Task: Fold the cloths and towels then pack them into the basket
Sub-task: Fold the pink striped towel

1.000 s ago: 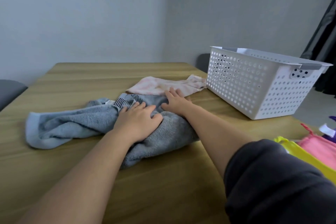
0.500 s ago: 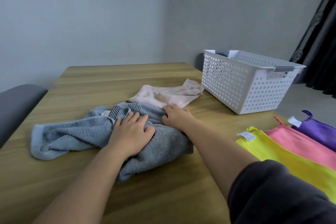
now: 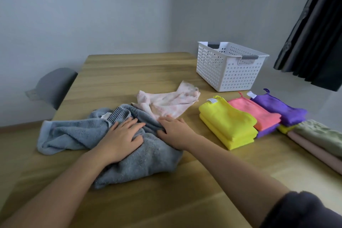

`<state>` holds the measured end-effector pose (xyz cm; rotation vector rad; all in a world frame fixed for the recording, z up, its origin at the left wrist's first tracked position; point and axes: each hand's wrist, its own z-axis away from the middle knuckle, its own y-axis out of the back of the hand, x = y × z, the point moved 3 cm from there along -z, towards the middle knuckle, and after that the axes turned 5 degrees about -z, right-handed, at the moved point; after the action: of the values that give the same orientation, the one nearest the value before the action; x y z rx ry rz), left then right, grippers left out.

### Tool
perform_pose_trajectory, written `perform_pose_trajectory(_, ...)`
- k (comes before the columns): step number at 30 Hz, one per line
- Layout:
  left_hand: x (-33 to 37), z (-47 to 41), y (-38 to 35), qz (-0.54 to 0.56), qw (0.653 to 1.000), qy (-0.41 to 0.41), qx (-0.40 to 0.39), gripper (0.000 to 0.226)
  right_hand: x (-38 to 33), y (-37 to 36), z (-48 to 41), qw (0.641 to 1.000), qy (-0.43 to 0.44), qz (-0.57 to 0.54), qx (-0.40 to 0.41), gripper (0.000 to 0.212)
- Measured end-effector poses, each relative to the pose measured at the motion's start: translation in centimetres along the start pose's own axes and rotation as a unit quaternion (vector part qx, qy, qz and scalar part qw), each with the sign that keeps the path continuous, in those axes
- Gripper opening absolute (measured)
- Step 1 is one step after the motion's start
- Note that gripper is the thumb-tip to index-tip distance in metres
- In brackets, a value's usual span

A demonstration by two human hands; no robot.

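- Two hands lie on the bunched grey-blue towel [image 3: 70, 135] at the near left of the bench [image 3: 129, 72]. The left hand [image 3: 121, 135] is flat with fingers spread on the crumpled middle. The right hand [image 3: 175, 131] rests with straight fingers on the towel's right fold. Neither grips anything.
- An unfolded pale pink cloth [image 3: 166, 103] lies just beyond the right hand's fingertips, against the towel's far edge. I cannot tell whether the two overlap.
- To the right sit folded stacks: yellow cloths [image 3: 227, 122], a pink cloth [image 3: 255, 111], a purple cloth [image 3: 277, 109] and a beige-green pile [image 3: 320, 135]. The white basket [image 3: 227, 72] stands at the far right, well apart from the towel.
- Risk: the towel is twisted and thick, so smoothing it with flat palms may trap creases and give a lumpy fold that packs badly.
- Risk: dragging the towel outward could catch the pale pink cloth and pull it along, or push it toward the yellow cloths.
- Risk: a wide sweep of the right forearm could knock the near stacks out of square.
- Risk: the towel's left end lies near the bench edge, and a careless tug could slide it off.
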<state>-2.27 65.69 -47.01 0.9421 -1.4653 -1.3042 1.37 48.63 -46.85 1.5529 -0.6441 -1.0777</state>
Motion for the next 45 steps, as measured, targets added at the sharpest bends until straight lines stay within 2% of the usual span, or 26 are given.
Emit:
perform_pose_trajectory(2,-0.4,1.0,1.1,0.002,1.0,0.012,0.02,0.054,-0.2,0.8,1.3,0.995,-0.017,-0.097,0.001,0.032)
perform_pose_trajectory(4,0.3,1.9,2.2,-0.019,0.993,0.052,0.103,0.041,0.3,2.1,2.1,0.984,-0.028,-0.168,0.058,0.031)
perform_pose_trajectory(5,1.1,2.3,2.5,-0.023,0.989,0.084,0.121,0.038,0.6,2.5,2.1,0.986,-0.02,-0.138,0.087,0.029)
perform_pose_trajectory(6,2.0,2.6,2.4,-0.01,0.988,0.111,0.11,0.037,0.8,2.5,2.1,0.993,-0.017,-0.083,0.088,0.037)
perform_pose_trajectory(8,3.8,2.9,0.9,0.011,0.989,0.146,0.02,0.047,1.1,2.0,1.6,0.998,-0.021,0.015,0.054,0.047)
perform_pose_trajectory(9,4.6,2.9,0.1,-0.011,0.988,0.15,-0.013,0.051,1.1,1.8,1.3,0.996,-0.023,0.056,0.062,0.041)
perform_pose_trajectory(11,5.0,3.0,-0.7,-0.05,0.989,0.139,0.01,0.053,1.2,2.1,0.7,0.988,-0.047,0.071,0.126,0.025)
perform_pose_trajectory(13,4.4,3.1,-0.8,-0.06,0.99,0.116,0.054,0.054,1.7,2.9,0.2,0.98,-0.105,-0.026,0.165,0.021)
perform_pose_trajectory(15,3.5,3.0,-0.7,-0.054,0.992,0.068,0.09,0.07,1.8,4.1,-0.3,0.959,-0.122,-0.153,0.206,0.021)
perform_pose_trajectory(18,1.9,1.4,0.0,-0.061,0.992,-0.023,0.108,0.087,1.3,7.4,-0.6,0.884,-0.116,-0.336,0.303,0.016)
perform_pose_trajectory(20,1.3,-0.1,1.0,-0.142,0.977,-0.033,0.154,0.063,0.6,9.8,-0.3,0.828,-0.086,-0.449,0.325,0.01)
perform_pose_trajectory(22,1.1,-1.4,1.8,-0.196,0.96,0.037,0.197,0.041,0.2,11.5,0.8,0.811,-0.066,-0.478,0.331,0.01)
perform_pose_trajectory(24,1.7,-2.0,2.0,-0.145,0.963,0.102,0.203,0.031,0.4,12.1,2.2,0.803,-0.06,-0.496,0.326,0.01)
perform_pose_trajectory(27,2.1,-2.6,1.6,-0.061,0.957,0.174,0.225,0.036,1.0,10.9,3.7,0.769,-0.066,-0.562,0.296,0.008)
perform_pose_trajectory(31,4.1,-2.4,0.6,0.094,0.958,0.093,0.255,0.037,2.0,6.4,5.1,0.764,-0.087,-0.584,0.26,0.011)
perform_pose_trajectory(33,5.2,-1.7,-0.3,0.145,0.952,0.065,0.263,0.04,2.1,3.7,6.1,0.776,-0.1,-0.572,0.247,0.017)
perform_pose_trajectory(36,6.6,-0.9,-1.1,0.192,0.944,0.031,0.267,0.04,2.0,1.5,7.0,0.796,-0.096,-0.548,0.238,0.013)
perform_pose_trajectory(38,7.1,-0.4,-0.9,0.257,0.929,0.004,0.266,0.033,2.1,1.1,7.1,0.791,-0.087,-0.554,0.243,0.016)
perform_pose_trajectory(41,7.4,0.6,-0.5,0.343,0.914,-0.018,0.215,0.014,2.5,1.2,7.4,0.794,-0.07,-0.547,0.255,0.026)
perform_pose_trajectory(42,7.4,0.9,-0.4,0.353,0.914,-0.035,0.195,0.013,2.6,1.3,7.7,0.789,-0.066,-0.553,0.26,0.028)
perform_pose_trajectory(43,7.3,1.0,-0.6,0.342,0.923,-0.05,0.17,0.023,2.8,1.4,8.0,0.777,-0.064,-0.567,0.265,0.03)
perform_pose_trajectory(45,7.6,0.9,-1.2,0.251,0.954,-0.084,0.14,0.047,3.4,1.6,8.0,0.739,-0.058,-0.615,0.271,0.032)
